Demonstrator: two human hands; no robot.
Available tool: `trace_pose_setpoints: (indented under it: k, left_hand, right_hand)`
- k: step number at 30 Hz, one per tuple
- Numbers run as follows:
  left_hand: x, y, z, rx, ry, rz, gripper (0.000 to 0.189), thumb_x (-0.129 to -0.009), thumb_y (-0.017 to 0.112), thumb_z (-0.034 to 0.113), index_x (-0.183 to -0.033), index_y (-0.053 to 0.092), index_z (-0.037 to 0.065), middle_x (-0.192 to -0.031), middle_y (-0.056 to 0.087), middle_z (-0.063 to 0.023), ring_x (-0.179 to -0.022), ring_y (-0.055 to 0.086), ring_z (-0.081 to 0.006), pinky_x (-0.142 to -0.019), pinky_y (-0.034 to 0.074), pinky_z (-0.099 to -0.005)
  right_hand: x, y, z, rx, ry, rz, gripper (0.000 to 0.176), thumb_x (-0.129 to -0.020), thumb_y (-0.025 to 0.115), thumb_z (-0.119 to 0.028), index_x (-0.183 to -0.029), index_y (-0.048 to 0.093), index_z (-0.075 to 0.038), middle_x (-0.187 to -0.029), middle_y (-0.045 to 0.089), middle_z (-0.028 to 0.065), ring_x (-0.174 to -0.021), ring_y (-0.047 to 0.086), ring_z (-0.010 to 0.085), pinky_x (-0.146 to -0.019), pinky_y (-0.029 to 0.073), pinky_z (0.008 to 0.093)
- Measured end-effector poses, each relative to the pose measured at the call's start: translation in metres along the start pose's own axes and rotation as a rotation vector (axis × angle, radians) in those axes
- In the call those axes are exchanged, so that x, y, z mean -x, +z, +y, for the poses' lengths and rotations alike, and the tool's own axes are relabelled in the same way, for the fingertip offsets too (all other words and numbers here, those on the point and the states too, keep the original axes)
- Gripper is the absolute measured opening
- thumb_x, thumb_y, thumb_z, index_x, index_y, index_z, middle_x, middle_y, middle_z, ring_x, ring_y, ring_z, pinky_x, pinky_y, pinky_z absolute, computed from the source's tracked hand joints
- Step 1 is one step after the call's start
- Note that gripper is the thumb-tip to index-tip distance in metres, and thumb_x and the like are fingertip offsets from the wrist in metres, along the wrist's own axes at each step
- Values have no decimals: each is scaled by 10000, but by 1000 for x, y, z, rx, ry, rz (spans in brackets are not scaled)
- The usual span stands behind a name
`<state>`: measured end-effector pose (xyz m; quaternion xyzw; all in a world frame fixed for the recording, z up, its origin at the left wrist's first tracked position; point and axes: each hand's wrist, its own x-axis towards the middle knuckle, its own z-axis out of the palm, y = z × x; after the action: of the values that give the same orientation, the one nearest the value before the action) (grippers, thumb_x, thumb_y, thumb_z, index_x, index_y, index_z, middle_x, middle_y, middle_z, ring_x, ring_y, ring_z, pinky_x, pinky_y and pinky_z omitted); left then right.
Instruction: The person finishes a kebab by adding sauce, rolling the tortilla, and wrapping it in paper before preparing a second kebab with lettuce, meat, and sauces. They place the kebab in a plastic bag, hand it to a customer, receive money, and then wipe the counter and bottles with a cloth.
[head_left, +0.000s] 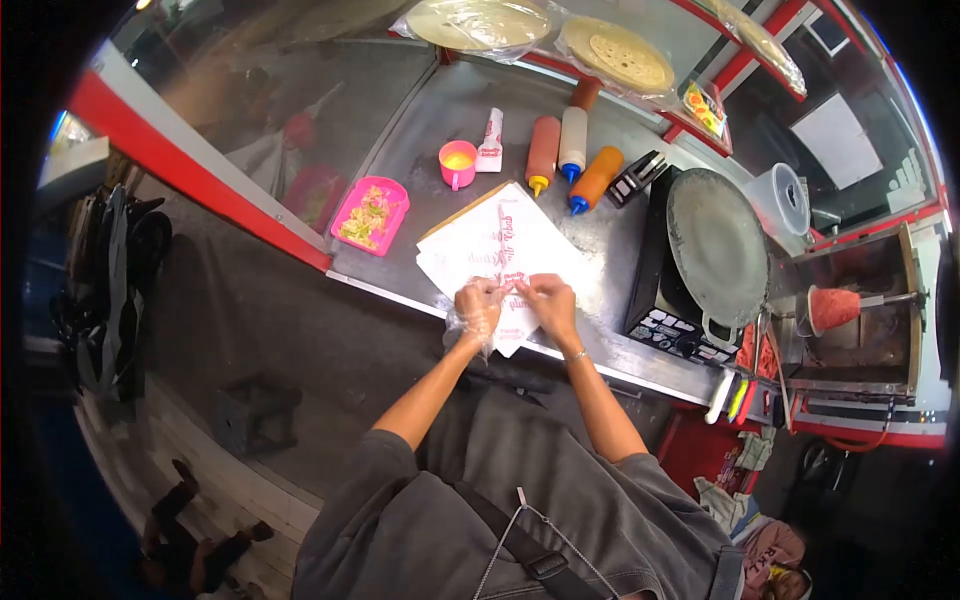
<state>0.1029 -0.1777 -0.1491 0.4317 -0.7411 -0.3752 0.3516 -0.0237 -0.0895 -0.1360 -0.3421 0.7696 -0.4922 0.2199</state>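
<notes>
Gloved left hand and right hand pinch the top paper wrapper by its near edge, fingers narrow. They are likely separating one sheet, and it wants a clean lift next.

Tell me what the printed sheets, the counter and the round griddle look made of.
The sheets look like thin matte white paper with red print, fanned in a flat stack. The counter seems stainless steel: brushed grey, dull reflections. The griddle is dark metal, perhaps cast iron or seasoned steel, its face worn matte.
</notes>
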Motion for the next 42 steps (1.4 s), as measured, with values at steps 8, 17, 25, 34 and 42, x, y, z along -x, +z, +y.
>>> trace_pose_setpoints:
  k: [8, 17, 25, 34, 42]
  left_hand:
    - [-34, -17, -3, -150, -171, -398, 288, -810, 808, 277, -857, 724, 6, -682, 701, -120, -599, 676, -239, -599, 520, -358]
    - [-55, -53, -15, -367, 989, -740, 678, -872, 648, 412, -1441, 451, 102, -1536, 386, -130, -1403, 385, -271, -1159, 292, -468]
    - [-70, -65, -2, -444, 951, -995, 864, -882, 567, 521, -1569, 224, 125, -1641, 180, -104, -1512, 175, -274, -1203, 154, -536]
    - [-73, -65, -3, -421, 912, -1012, 858, -878, 581, 497, -1569, 227, 133, -1641, 184, -93, -1505, 191, -267, -1209, 143, -512]
    - [-65, -62, -7, -419, 882, -989, 827, -904, 551, 501, -1554, 253, 86, -1619, 228, -127, -1504, 191, -279, -1217, 130, -513]
  right_hand:
    - [-57, -1, -41, 33, -213, -37, 510, -696, 859, -207, -1186, 719, -177, -1028, 619, 102, -737, 605, 201, -720, 522, 330]
    - [-85, 0, -9, 2, -133, -161, 385, -755, 837, -204, -1118, 740, -121, -1000, 670, 73, -756, 609, 139, -709, 510, 291]
    - [-217, -102, 30, -662, 301, 731, 398, -938, 683, -221, -1179, 560, 70, -950, 646, 116, -757, 712, 232, -602, 599, 304]
    - [-212, -79, 70, -564, 303, 890, 167, -903, 713, -102, -948, 677, 55, -925, 697, 114, -726, 699, 212, -686, 576, 281]
    - [-60, -5, -17, -103, -42, 105, 134, -781, 787, -91, -908, 766, -57, -1086, 642, 78, -836, 599, 133, -754, 490, 266]
